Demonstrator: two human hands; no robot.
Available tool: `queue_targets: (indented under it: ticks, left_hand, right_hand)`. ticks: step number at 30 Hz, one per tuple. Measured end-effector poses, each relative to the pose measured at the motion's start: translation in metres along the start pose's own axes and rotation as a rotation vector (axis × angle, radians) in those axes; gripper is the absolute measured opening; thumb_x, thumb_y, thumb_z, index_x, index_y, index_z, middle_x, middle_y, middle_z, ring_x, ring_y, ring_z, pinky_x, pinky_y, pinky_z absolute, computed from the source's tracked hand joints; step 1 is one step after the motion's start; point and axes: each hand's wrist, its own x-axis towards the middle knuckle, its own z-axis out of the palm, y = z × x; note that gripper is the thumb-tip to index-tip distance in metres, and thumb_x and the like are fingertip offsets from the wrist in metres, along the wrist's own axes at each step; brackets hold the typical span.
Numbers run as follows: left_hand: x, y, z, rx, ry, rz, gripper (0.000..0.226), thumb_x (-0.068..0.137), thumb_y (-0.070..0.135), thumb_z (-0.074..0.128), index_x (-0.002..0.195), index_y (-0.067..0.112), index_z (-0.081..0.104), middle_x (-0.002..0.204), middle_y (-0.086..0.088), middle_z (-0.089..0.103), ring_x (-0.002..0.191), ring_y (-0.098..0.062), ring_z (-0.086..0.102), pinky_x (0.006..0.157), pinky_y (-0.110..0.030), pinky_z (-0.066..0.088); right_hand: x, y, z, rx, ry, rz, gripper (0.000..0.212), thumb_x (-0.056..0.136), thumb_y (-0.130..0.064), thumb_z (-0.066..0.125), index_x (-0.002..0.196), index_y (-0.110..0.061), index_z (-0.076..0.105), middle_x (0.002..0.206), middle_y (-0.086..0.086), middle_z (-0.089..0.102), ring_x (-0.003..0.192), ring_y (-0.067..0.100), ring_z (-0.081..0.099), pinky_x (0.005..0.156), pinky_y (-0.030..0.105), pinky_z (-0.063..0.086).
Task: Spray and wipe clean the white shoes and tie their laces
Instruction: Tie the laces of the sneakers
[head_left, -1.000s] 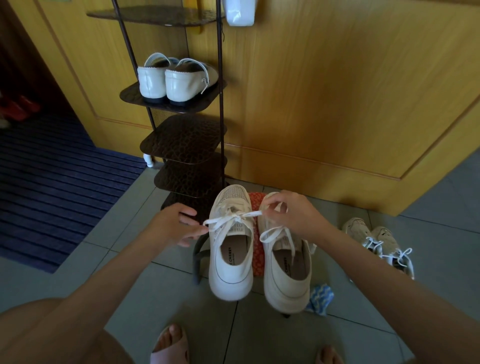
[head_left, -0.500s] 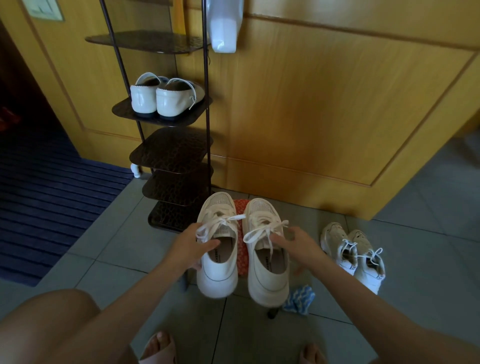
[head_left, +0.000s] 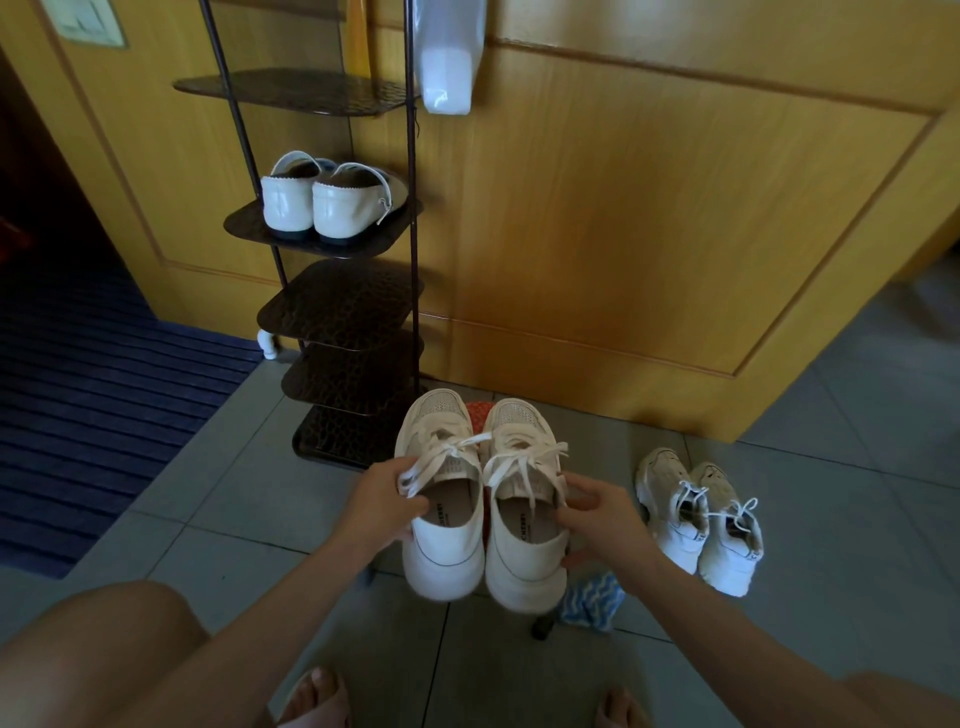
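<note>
Two white lace-up sneakers stand side by side on a small red-topped stool (head_left: 475, 415), heels toward me. My left hand (head_left: 382, 506) grips the left sneaker (head_left: 441, 551) at its collar, thumb inside the opening. The right sneaker (head_left: 524, 561) is held at its collar by my right hand (head_left: 597, 512), fingers curled over the outer edge. Both shoes show tied white laces (head_left: 519, 462) across the tongue. A blue-and-white cloth (head_left: 592, 603) lies on the floor by the right shoe's heel. A white spray bottle (head_left: 447, 57) hangs from the rack near the top.
A dark metal shoe rack (head_left: 343, 306) stands against the wooden door, with a pair of cream loafers (head_left: 327, 200) on one shelf. Another pair of white sneakers (head_left: 701, 519) sits on the tiles to the right. A dark blue striped mat (head_left: 93, 389) lies at left. My feet are below.
Both hands let go of the laces they were pulling and dropped back to take hold of the two shoes at their collars. The view shifted slightly.
</note>
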Motion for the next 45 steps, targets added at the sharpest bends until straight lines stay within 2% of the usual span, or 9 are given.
queue_targets:
  ticks: [8,12,15,19,21,24,26,39,45]
  left_hand:
    - [0.002,-0.003,-0.013,-0.083,-0.064,-0.012,0.046,0.082,-0.011,0.054,0.117,0.017,0.062,0.102,-0.010,0.066,0.091,-0.019,0.063,0.064,-0.037,0.060]
    - [0.003,0.000,-0.033,-0.091,-0.063,-0.020,0.049,0.082,-0.011,0.057,0.124,0.015,0.059,0.110,-0.010,0.065,0.096,-0.024,0.064,0.067,-0.039,0.060]
    - [0.006,0.008,-0.057,-0.086,-0.025,-0.041,0.051,0.083,-0.009,0.059,0.128,0.015,0.055,0.118,-0.008,0.062,0.097,-0.024,0.064,0.061,-0.032,0.060]
    - [0.013,0.021,-0.099,-0.058,0.017,-0.014,0.050,0.084,-0.007,0.058,0.128,0.015,0.054,0.119,-0.006,0.062,0.088,-0.019,0.067,0.055,-0.020,0.056]
    - [0.019,0.025,-0.121,-0.044,0.041,-0.012,0.049,0.084,-0.007,0.058,0.129,0.015,0.054,0.120,-0.008,0.062,0.087,-0.020,0.068,0.058,-0.025,0.058]
    - [0.030,0.025,-0.154,-0.022,0.052,-0.007,0.052,0.086,-0.008,0.056,0.133,0.014,0.050,0.122,-0.011,0.060,0.091,-0.024,0.067,0.067,-0.038,0.059]
    - [0.038,0.021,-0.173,-0.016,0.081,0.016,0.050,0.087,-0.006,0.056,0.133,0.013,0.051,0.122,-0.010,0.060,0.085,-0.020,0.068,0.063,-0.032,0.060]
    - [0.129,0.004,-0.240,-0.049,0.188,0.108,0.046,0.087,-0.002,0.059,0.129,0.015,0.056,0.108,-0.007,0.067,0.091,-0.018,0.067,0.067,-0.035,0.060]
    - [0.164,-0.004,-0.250,-0.022,0.138,0.089,0.048,0.087,-0.004,0.057,0.131,0.017,0.055,0.110,-0.010,0.067,0.093,-0.023,0.067,0.071,-0.040,0.059]
  right_hand:
    - [-0.001,-0.002,0.003,0.087,0.007,-0.033,0.042,0.086,-0.003,0.060,0.120,-0.028,0.061,0.105,0.002,0.069,0.093,0.017,0.065,0.058,0.039,0.059]
    - [-0.003,-0.013,0.012,0.151,-0.012,-0.054,0.035,0.083,-0.006,0.067,0.099,-0.037,0.063,0.096,-0.006,0.068,0.081,0.015,0.067,0.060,0.040,0.059]
    - [-0.002,-0.028,0.024,0.188,-0.048,-0.082,0.032,0.083,-0.006,0.067,0.102,-0.032,0.063,0.096,-0.001,0.069,0.075,0.019,0.067,0.056,0.033,0.058]
    - [0.009,-0.059,0.050,0.206,-0.074,-0.104,0.030,0.083,-0.003,0.066,0.091,-0.032,0.065,0.094,-0.006,0.068,0.089,0.019,0.065,0.057,0.032,0.059]
    - [0.016,-0.074,0.066,0.218,-0.106,-0.102,0.032,0.084,-0.001,0.064,0.099,-0.029,0.068,0.104,-0.001,0.069,0.096,0.022,0.065,0.066,0.041,0.060]
    - [0.030,-0.092,0.091,0.231,-0.115,-0.114,0.041,0.085,0.000,0.060,0.118,-0.022,0.064,0.111,0.002,0.067,0.100,0.024,0.065,0.061,0.034,0.059]
    - [0.042,-0.104,0.107,0.246,-0.128,-0.118,0.044,0.085,0.000,0.059,0.123,-0.021,0.061,0.114,0.004,0.066,0.101,0.023,0.064,0.058,0.031,0.058]
    - [0.130,-0.149,0.177,0.279,-0.085,-0.182,0.051,0.084,0.005,0.056,0.131,-0.016,0.054,0.088,-0.010,0.064,0.082,0.010,0.064,0.055,0.034,0.060]
    - [0.156,-0.151,0.192,0.290,-0.051,-0.133,0.055,0.083,0.006,0.057,0.134,-0.016,0.051,0.100,-0.001,0.066,0.096,0.018,0.062,0.054,0.032,0.059]
